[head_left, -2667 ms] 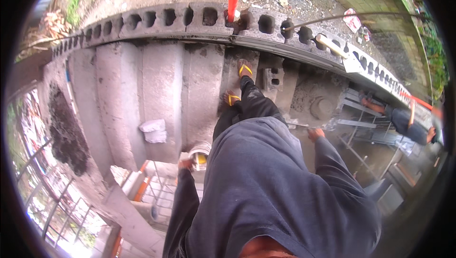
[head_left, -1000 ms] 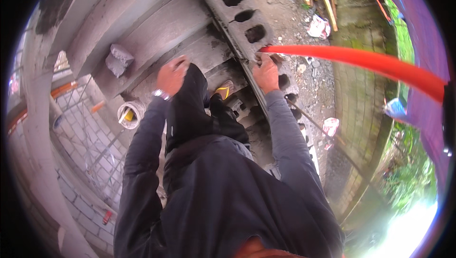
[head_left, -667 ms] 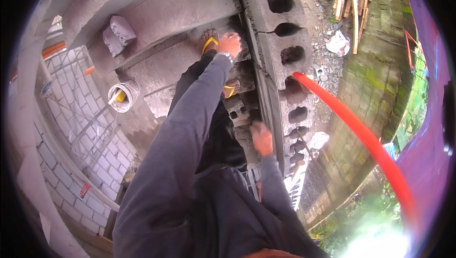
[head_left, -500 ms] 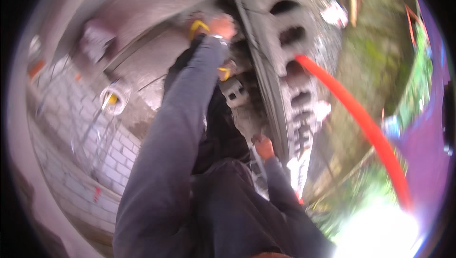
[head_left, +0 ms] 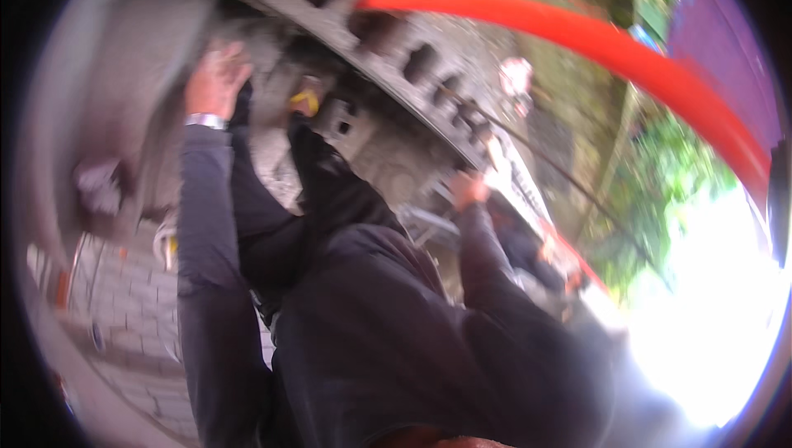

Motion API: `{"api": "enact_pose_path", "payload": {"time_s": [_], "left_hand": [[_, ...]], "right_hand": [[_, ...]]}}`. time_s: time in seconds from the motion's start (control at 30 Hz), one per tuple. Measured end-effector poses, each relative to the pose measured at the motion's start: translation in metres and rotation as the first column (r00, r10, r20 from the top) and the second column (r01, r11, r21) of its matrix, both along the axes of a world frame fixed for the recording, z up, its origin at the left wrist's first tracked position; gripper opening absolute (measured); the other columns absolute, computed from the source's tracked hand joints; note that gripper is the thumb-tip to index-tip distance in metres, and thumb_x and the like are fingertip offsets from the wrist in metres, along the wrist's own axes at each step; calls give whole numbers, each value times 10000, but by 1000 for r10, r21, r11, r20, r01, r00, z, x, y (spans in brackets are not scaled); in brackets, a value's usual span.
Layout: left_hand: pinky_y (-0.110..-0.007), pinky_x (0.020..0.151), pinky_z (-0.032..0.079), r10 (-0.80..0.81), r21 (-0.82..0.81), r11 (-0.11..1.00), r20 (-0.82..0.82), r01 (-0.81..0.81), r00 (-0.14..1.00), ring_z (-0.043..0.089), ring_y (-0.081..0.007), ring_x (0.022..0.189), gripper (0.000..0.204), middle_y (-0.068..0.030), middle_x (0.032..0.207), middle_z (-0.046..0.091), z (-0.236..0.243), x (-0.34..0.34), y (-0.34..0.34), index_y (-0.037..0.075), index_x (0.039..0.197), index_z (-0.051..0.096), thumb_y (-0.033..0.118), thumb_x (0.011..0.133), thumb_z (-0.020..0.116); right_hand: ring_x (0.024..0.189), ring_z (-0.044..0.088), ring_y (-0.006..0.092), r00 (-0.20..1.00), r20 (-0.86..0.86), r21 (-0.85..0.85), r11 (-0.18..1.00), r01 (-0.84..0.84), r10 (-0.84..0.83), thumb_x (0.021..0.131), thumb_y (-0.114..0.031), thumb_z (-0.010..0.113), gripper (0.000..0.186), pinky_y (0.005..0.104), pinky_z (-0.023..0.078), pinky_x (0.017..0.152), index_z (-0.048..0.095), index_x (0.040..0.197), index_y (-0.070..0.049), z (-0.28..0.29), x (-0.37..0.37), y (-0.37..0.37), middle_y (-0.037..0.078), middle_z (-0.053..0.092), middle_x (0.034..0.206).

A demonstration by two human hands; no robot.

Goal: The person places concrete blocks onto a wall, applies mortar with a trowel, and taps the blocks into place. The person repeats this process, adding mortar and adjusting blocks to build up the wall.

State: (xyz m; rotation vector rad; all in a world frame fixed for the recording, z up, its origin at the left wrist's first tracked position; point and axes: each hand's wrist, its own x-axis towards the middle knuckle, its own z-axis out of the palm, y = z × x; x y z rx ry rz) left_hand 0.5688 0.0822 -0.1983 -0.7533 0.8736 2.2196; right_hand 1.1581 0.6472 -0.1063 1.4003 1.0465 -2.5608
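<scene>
My left hand, a pale band on its wrist, reaches over rough grey concrete at the upper left. Its blurred fingers look stretched out, and nothing shows in them. Whether the fingertips touch the concrete I cannot tell. My right hand is closed beside the long edge of a row of grey hollow blocks. Something small and dark shows at its fingers, too blurred to name. Between the hands, a foot in a yellow-strapped sandal stands beside a small hollow block.
A thick orange-red tube arches from the block row toward the right. Green plants and a purple surface lie beyond. A crumpled pale bag and whitish brickwork are at the left. A thin dark rod slants across the right.
The whole view has swung round, tilting the block row. My left hand has moved left, away from the sandalled foot. My right hand stays closed near the blocks.
</scene>
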Motion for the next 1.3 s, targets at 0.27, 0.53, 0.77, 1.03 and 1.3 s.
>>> {"api": "enact_pose_path", "payload": {"time_s": [0.27,0.53,0.77,1.03,1.3], "left_hand": [[-411,980,560,-157,-197,970,-52,144,986,672,-255,1150,320,-116,1293,663,64,7,-34,50,1255,613,284,1041,571],[-421,938,547,-224,-411,882,65,230,972,673,-260,1123,263,-98,1293,673,59,11,-8,80,1244,617,221,1026,575],[-386,910,547,-219,-548,817,-9,178,976,677,-253,1110,349,-108,1310,651,8,22,-18,61,1309,574,138,975,638],[-355,971,539,-162,-919,327,-284,-220,945,649,-276,1196,484,-197,1382,522,3,-28,-27,-60,1363,513,99,932,667],[-373,1081,477,-65,-838,489,-312,-242,948,527,-299,1361,558,-187,1442,496,10,-31,-25,-46,1450,404,91,970,653]], "right_hand": [[869,696,316,819,442,404,896,183,-366,988,-363,544,430,484,592,745,633,1163,19,2,-128,4,200,702,1049],[988,614,317,520,849,477,288,-830,92,950,-394,615,730,447,507,849,406,1456,89,150,69,-195,234,599,1132],[943,688,476,60,816,198,-179,-964,575,989,-396,599,409,541,525,747,609,1228,-64,108,-123,-219,270,704,1003],[973,624,534,435,394,588,141,-796,810,982,-245,619,307,542,500,772,582,1144,14,-127,-477,-395,327,663,1007],[1051,645,513,463,481,721,-35,-692,745,987,-411,562,501,542,504,899,606,1154,59,-179,-717,-503,337,681,1093]]}}
